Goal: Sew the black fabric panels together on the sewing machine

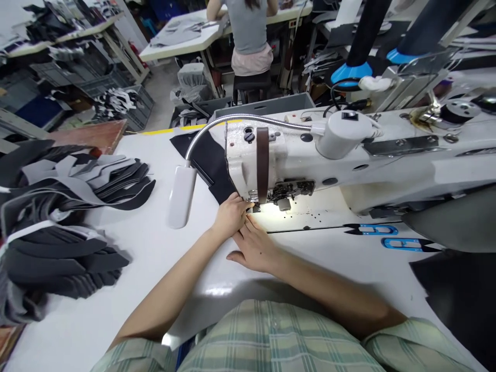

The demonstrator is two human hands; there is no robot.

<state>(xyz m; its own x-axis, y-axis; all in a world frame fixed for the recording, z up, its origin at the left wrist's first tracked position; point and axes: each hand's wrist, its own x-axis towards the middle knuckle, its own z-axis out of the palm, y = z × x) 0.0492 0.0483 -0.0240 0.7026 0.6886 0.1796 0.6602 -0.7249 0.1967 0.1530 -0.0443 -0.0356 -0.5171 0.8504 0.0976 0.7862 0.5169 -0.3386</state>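
Note:
A white sewing machine (248,165) stands before me, its lamp-lit needle area just beyond my fingertips. My left hand (229,218) is beside the presser foot, fingers bent and drawn together; what they pinch is hidden. Dark fabric (211,160) lies flat behind this hand, touching its knuckles and running along the machine's left end. My right hand (256,245) rests low on the table, its fingers stretched toward the needle and partly beneath the left hand, its thumb spread away. A white lamp head (182,196) on a bent metal neck hangs left of both hands.
Bundles of grey and black fabric pieces (65,253) cover the table's left side. Two blue thread snips (374,229) lie right of my hands. Black fabric (461,305) lies at the right edge. Beyond the machine, a person (250,31) sits at another table.

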